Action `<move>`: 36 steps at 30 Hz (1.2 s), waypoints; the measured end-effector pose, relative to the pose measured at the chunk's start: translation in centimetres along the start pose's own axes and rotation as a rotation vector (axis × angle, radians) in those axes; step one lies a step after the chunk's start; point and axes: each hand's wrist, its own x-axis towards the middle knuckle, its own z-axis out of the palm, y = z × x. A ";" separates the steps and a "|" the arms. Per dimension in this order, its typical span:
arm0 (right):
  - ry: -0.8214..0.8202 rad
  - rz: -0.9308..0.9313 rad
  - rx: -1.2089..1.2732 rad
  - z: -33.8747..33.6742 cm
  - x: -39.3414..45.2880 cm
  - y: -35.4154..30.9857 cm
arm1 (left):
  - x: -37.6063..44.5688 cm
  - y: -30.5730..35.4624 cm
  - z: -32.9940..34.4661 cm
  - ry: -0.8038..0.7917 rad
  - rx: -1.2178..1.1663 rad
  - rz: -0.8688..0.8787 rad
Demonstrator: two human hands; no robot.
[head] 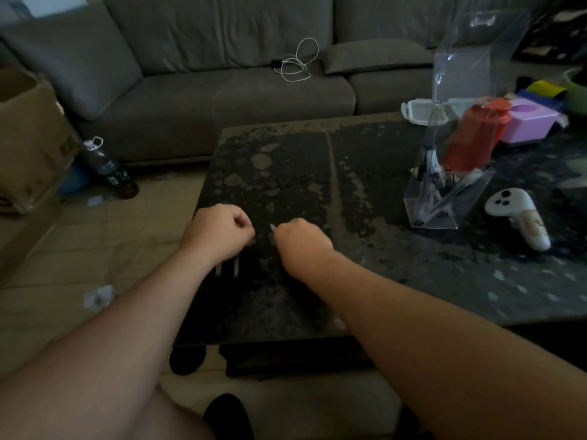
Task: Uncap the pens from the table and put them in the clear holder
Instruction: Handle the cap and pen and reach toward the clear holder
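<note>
1. Pulling apart over the dark table (365, 173), both fists are sitting close together, knuckles up, with a small gap between them.
2. The left hand (219, 233) is curling shut; two pale slim pens (235, 267) are poking out below its fingers toward the wrist, so it seems to be clamping on them.
3. The right hand (300, 241) is closing around something thin: a pale tip (272, 227) is showing just beyond its fingers, toward the left fist. Whether that is a nib or a cap, I cannot tell.
4. The clear holder (444, 198) is standing well to the right of the right-hand fingers, already carrying several pens, beside a white controller (517, 217).
5. These pens are looking light, stiff and smooth, so likely slippery; gripping the barrel near the cap seam, with the other fingers pinching the cap, is probably giving the firmest pull.
</note>
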 end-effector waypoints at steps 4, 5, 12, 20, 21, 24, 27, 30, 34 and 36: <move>-0.011 0.111 0.072 -1.0 -0.5 2.5 | -0.4 0.3 -0.1 -0.053 -0.045 0.078; -0.028 0.128 0.091 -1.1 -0.7 3.0 | -0.5 0.2 -0.3 -0.071 -0.033 0.080; -0.094 0.201 0.109 -1.3 -1.7 4.2 | -1.8 0.8 -1.5 -0.392 0.155 0.045; -0.142 0.213 0.222 -2.7 -2.3 5.7 | -2.3 3.7 -0.6 -0.308 0.299 0.032; -0.140 0.227 0.235 -2.9 -2.5 6.0 | -2.3 3.8 -0.6 -0.307 0.330 0.010; -0.117 0.242 0.267 -3.3 -2.8 7.1 | -2.5 4.2 -0.5 -0.316 0.367 -0.044; -0.067 0.232 0.329 -3.5 -3.1 8.3 | -2.8 4.7 0.0 -0.297 0.397 -0.021; -0.021 0.200 0.326 -3.6 -3.2 9.3 | -3.1 5.7 0.9 -0.186 0.402 0.093; 0.008 0.134 0.303 -4.0 -3.8 10.9 | -3.1 7.1 1.4 -0.115 0.038 0.072; 0.030 0.109 0.300 -4.2 -4.2 11.7 | -3.3 7.7 1.3 -0.115 -0.090 0.071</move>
